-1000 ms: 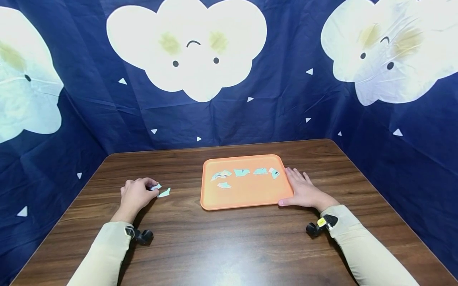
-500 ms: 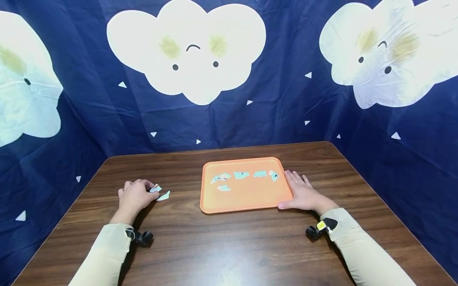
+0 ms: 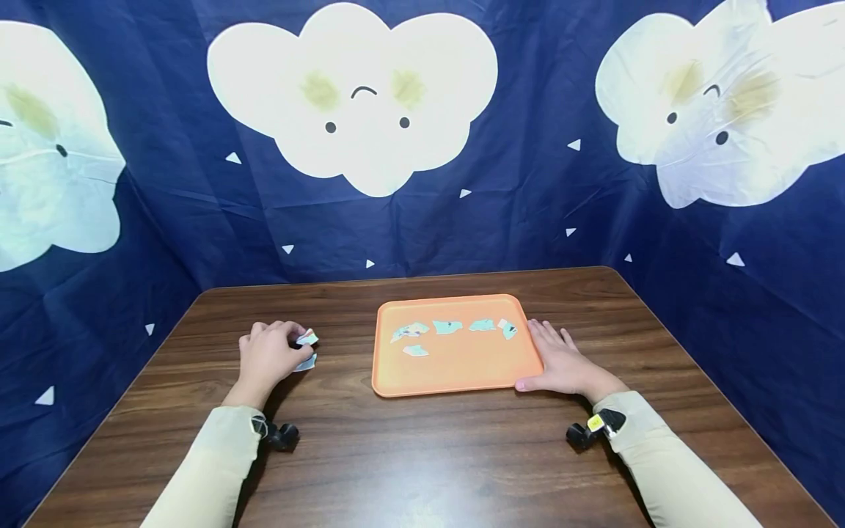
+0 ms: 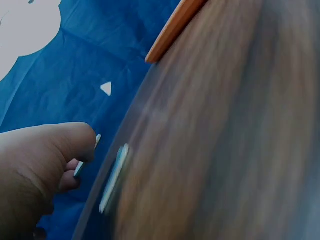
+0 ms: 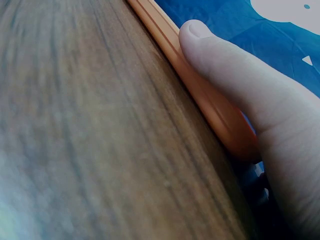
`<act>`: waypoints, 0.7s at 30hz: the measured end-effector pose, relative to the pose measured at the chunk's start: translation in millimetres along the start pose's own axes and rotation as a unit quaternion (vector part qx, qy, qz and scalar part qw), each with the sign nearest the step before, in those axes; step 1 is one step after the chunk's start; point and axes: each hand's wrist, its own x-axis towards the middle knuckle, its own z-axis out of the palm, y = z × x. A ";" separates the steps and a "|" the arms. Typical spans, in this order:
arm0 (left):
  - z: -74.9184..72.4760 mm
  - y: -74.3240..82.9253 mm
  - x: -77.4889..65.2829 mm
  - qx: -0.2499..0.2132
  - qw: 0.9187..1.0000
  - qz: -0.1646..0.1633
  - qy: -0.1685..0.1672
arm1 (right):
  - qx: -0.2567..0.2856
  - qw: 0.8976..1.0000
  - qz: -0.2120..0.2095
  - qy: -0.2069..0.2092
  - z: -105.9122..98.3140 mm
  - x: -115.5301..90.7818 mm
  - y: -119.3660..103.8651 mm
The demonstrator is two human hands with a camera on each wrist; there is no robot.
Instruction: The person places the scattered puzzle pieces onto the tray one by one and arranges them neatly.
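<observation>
My left hand [image 3: 267,359] pinches a small flat light-blue piece with jagged edges [image 3: 307,338] between thumb and fingertips, left of the tray. The left wrist view shows this piece nearly edge-on, raised off the wood. A second light-blue piece [image 3: 306,363] lies on the table just beside it, partly behind the thumb in the head view. At the right end of the orange tray [image 3: 462,374], my right hand [image 3: 561,364] rests with spread fingers along its side. The thumb touches the front rim near the corner, seen close in the right wrist view.
Several similar jagged pieces lie in the tray: a patterned one [image 3: 411,331], others along the back [image 3: 447,327], and one nearer the front [image 3: 416,351]. The tray sits on a brown wood table [image 3: 409,455]. A dark blue cloth [image 3: 317,227] with clouds stands behind it.
My left hand has lifted the pinched piece and moved slightly right, toward the tray, now partly over the other piece. My right hand stays at the tray's edge.
</observation>
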 end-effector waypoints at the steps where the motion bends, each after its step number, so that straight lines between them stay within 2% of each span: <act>1: 0.8 4.3 0.7 -0.003 1.000 0.005 0.003 | -0.001 1.000 -0.001 0.000 0.7 -0.1 0.5; 8: 13.5 38.7 9.0 -0.029 0.999 0.037 0.023 | -0.002 1.000 -0.002 0.001 2.5 1.1 2.9; 21: 29.9 103.7 14.6 -0.080 0.992 0.092 0.019 | -0.001 1.000 -0.001 -0.003 2.9 3.2 5.4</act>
